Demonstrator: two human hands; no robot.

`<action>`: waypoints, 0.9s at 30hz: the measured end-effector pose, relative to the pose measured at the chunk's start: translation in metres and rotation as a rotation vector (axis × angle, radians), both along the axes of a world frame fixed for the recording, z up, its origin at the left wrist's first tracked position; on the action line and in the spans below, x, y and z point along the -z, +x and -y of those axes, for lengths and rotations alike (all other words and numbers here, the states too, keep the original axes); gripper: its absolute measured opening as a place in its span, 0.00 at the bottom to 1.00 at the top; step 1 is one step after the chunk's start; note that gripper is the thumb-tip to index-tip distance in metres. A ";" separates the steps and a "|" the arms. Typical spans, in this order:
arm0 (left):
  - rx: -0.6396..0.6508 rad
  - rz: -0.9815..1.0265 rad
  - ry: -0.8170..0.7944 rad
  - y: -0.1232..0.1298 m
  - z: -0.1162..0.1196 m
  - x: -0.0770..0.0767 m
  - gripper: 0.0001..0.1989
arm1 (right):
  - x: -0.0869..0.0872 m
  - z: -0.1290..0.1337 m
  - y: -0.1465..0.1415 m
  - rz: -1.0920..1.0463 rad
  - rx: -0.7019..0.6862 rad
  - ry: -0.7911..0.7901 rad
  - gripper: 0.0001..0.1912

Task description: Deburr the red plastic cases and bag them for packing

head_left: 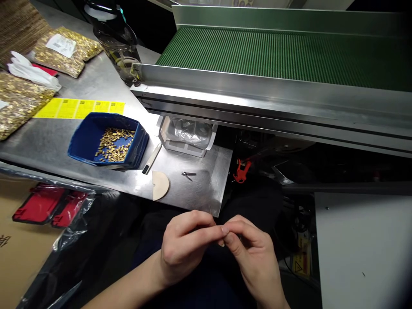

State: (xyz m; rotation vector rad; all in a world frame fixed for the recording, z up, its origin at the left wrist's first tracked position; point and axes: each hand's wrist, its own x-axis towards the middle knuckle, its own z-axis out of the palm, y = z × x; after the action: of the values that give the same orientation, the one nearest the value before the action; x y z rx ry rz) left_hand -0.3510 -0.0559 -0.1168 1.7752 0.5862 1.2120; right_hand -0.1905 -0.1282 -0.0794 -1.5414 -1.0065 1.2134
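**Both hands are meeting at the fingertips in front of the metal table's near edge**

Starting from the left, I am seeing bags of gold-coloured pieces (64, 53) lying on the metal table (106, 86), with white gloves (32, 72) beside them. Lower down, red parts (41, 204) are lying in clear plastic over cardboard (16, 257). A yellow label strip (80, 108) is running behind the blue bin (79, 139), which is holding small gold pieces (116, 146). A dark bottle (119, 43) is standing by the end of the green conveyor (251, 53), whose metal rail is overhanging the table and blocking part of my view of the white tray (185, 148). A cutter (152, 159) and a pale half-round piece (160, 185) are lying in front, and the small metal clipper (188, 174) is lying to their right, near the table's corner. An orange object (241, 171) is showing past that corner, and a pale panel (363, 249) is filling the lower right.

My left hand (189, 244) is curling loosely, its index fingertip touching my right hand (257, 253), which is bringing thumb and index together there; I cannot tell whether anything small is being pinched between them
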 end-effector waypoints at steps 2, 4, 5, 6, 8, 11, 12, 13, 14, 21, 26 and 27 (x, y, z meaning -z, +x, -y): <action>0.009 0.003 0.010 0.000 0.001 0.001 0.18 | 0.001 -0.003 0.000 -0.137 0.009 -0.039 0.06; 0.004 0.005 0.011 0.001 0.002 0.000 0.17 | 0.003 -0.004 -0.002 -0.330 0.033 -0.093 0.07; -0.001 0.004 0.013 0.001 0.002 0.000 0.17 | 0.004 -0.005 -0.003 -0.422 0.052 -0.122 0.07; -0.007 0.005 0.017 0.001 0.002 0.000 0.17 | 0.006 -0.004 -0.005 -0.497 0.075 -0.151 0.08; -0.018 0.004 0.032 0.002 0.001 -0.001 0.16 | 0.007 -0.004 -0.007 -0.565 0.118 -0.193 0.07; -0.048 -0.011 0.072 0.004 -0.002 0.003 0.15 | 0.008 -0.002 -0.005 -0.521 0.138 -0.206 0.08; -0.057 -0.019 0.092 0.004 -0.002 0.006 0.15 | 0.008 -0.002 -0.004 -0.495 0.126 -0.204 0.08; -0.061 -0.028 0.113 0.004 -0.002 0.008 0.15 | 0.008 -0.002 -0.003 -0.467 0.111 -0.201 0.08; -0.066 -0.035 0.133 0.004 -0.002 0.011 0.16 | 0.007 -0.002 -0.001 -0.445 0.098 -0.199 0.07; -0.033 -0.014 0.038 0.005 -0.001 0.009 0.15 | 0.010 -0.004 -0.004 -0.582 0.123 -0.218 0.06; -0.009 0.037 -0.185 0.009 -0.002 0.001 0.08 | 0.013 0.000 -0.005 -0.338 0.110 -0.078 0.07; -0.008 0.048 -0.208 0.009 -0.001 0.000 0.07 | 0.013 0.001 -0.003 -0.256 0.095 -0.055 0.07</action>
State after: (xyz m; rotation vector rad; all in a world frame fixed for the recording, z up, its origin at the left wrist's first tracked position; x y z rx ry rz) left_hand -0.3419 -0.0545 -0.1169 1.5672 0.6675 1.1521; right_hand -0.1939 -0.1287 -0.0920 -1.4155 -0.7304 1.3404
